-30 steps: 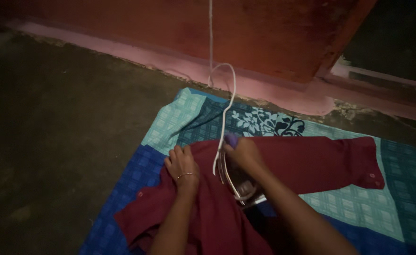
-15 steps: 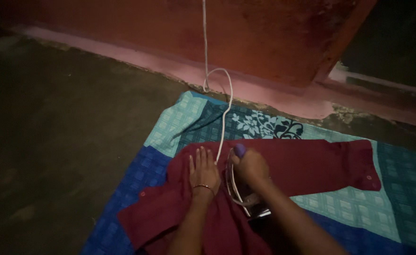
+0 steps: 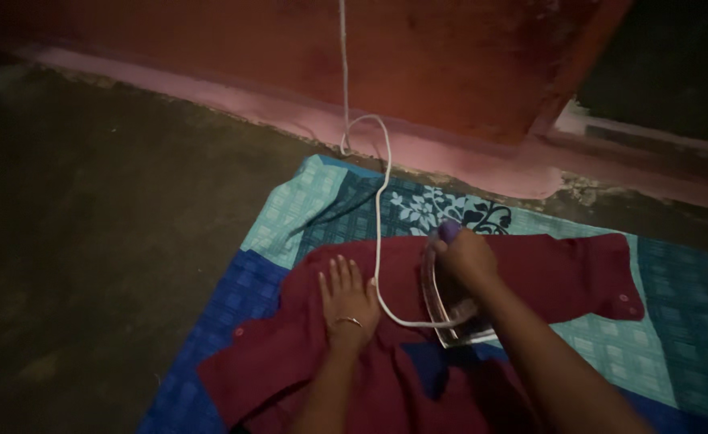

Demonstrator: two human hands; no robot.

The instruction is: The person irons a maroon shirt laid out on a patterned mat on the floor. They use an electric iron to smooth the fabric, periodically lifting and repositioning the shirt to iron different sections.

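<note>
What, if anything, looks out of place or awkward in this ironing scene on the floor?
The white cord hangs down the wall and trails across the maroon shirt, looping between the left hand and the iron held by the right hand. The shirt lies rumpled near the left hand. No spill or damage shows.

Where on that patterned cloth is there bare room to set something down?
The teal strip of the cloth left of the white cord lies bare, and so does the checked patch below the maroon shirt's sleeve. The middle is crowded: the left hand presses the shirt flat, and the right hand grips the iron.
</note>
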